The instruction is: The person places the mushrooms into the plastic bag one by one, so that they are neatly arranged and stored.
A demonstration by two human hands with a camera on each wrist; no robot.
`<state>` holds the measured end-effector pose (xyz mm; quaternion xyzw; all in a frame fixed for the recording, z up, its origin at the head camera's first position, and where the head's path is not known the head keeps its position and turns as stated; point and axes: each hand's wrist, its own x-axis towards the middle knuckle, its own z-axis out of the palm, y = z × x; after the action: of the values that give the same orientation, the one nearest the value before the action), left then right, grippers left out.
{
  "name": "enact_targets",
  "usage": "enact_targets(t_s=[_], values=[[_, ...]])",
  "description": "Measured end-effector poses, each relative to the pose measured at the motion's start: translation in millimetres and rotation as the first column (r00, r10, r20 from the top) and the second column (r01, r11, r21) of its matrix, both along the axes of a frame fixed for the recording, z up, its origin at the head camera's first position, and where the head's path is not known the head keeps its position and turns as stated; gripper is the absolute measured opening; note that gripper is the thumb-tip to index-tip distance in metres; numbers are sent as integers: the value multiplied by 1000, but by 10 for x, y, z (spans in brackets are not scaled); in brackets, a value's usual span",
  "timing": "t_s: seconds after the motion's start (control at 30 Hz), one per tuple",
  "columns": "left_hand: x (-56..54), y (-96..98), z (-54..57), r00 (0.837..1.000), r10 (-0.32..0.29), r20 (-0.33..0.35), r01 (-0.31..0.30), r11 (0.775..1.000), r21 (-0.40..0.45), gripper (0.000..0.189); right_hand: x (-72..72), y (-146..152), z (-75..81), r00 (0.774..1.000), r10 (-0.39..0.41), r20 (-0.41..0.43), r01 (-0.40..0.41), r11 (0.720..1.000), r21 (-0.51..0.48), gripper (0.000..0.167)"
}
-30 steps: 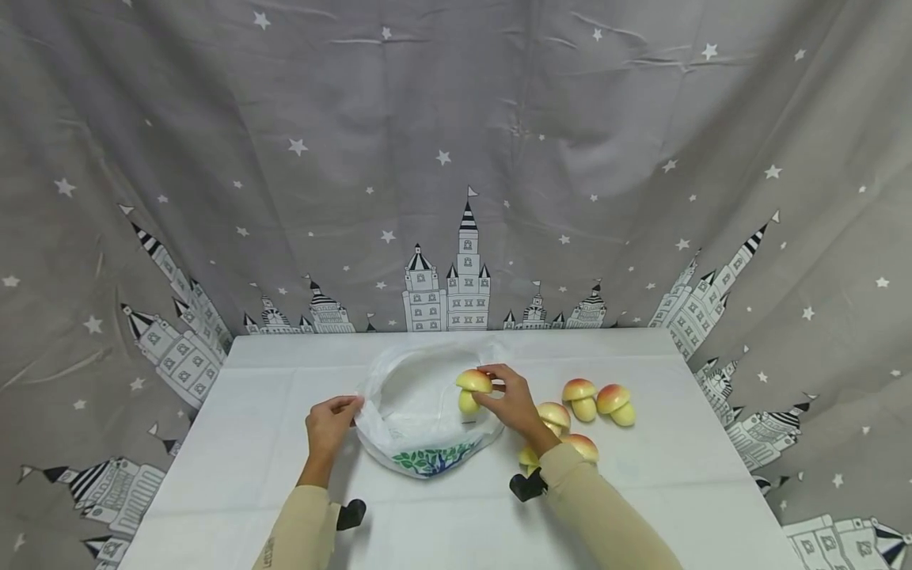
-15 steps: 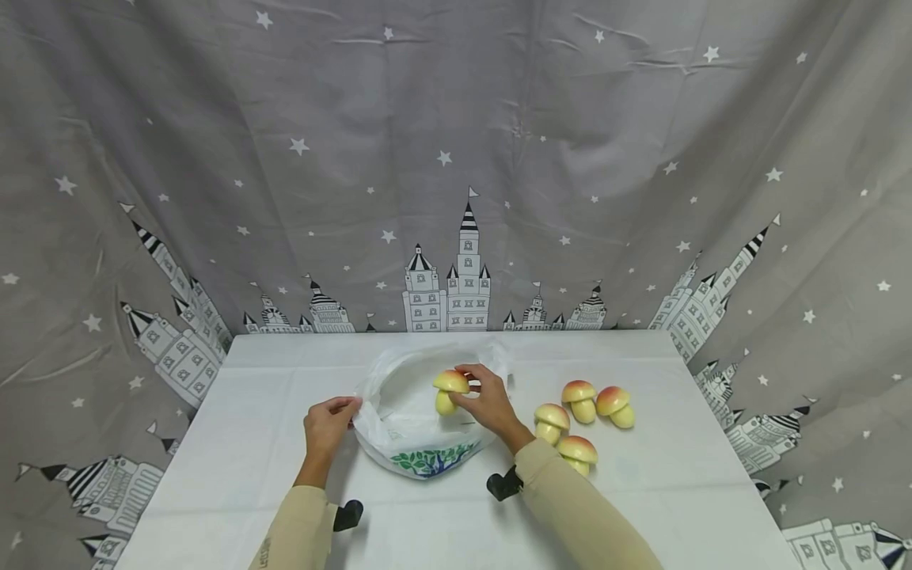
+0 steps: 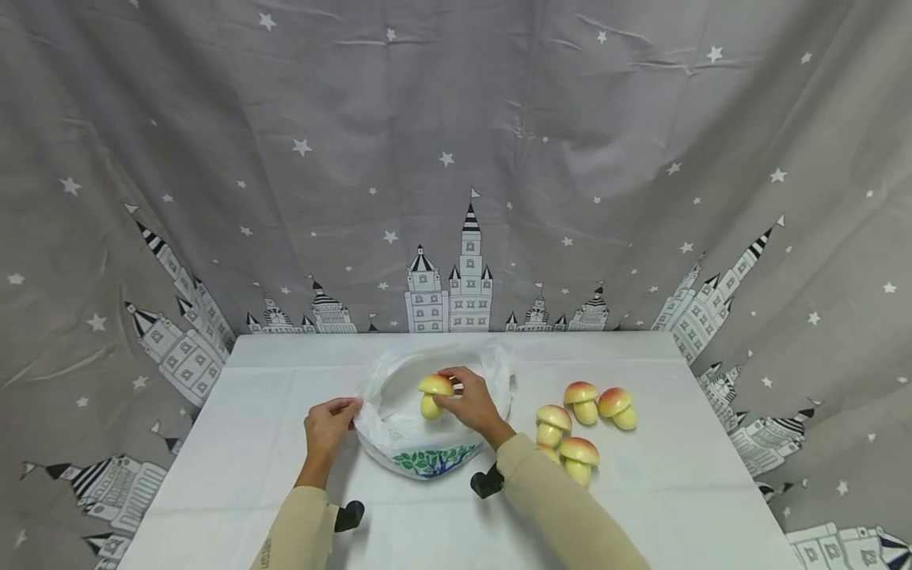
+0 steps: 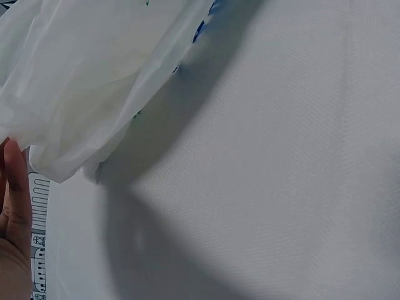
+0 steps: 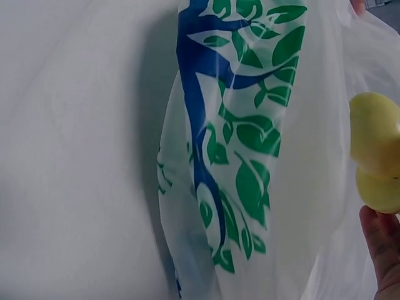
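Observation:
A white plastic bag (image 3: 385,447) with a green and blue tree print lies on the table, its mouth spread wide. My left hand (image 3: 328,431) pinches the bag's left rim between thumb and fingers; part of that hand (image 4: 14,212) shows in the left wrist view. Over the bag's mouth, my right hand (image 3: 470,400) holds a toy mushroom (image 3: 432,396) with a yellow stem and orange-yellow cap. In the right wrist view this mushroom (image 5: 375,137) is beside the printed bag wall (image 5: 250,137), with my fingertips at its cap.
To the right of the bag stand several more mushrooms, among them one at the back (image 3: 583,402), one at the far right (image 3: 618,408) and one in front (image 3: 579,459). A white cloth covers the table (image 3: 684,491). Behind it hangs a grey curtain (image 3: 541,158) printed with castles.
My right hand has carried the mushroom leftward from the right side of the bag's mouth to its middle. The left hand stays on the rim.

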<state>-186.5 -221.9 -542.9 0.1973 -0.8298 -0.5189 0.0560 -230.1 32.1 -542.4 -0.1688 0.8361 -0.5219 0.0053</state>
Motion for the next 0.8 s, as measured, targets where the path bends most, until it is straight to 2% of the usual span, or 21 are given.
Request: enact_targets(t_s=[0.37,0.53,0.8], values=[[-21,-8,-32,1000,1,-17,-1,1000,11,26,-46,-196,-57,999,-16,35,15,999,45,41],[-18,-2,-36,1000,11,-9,-11,1000,18,26,-40,-276,-36,996,-55,73,49,995,86,41],[-6,8,-37,1000,22,-5,-22,1000,13,27,-35,-410,-4,988,-61,141,46,993,106,40]])
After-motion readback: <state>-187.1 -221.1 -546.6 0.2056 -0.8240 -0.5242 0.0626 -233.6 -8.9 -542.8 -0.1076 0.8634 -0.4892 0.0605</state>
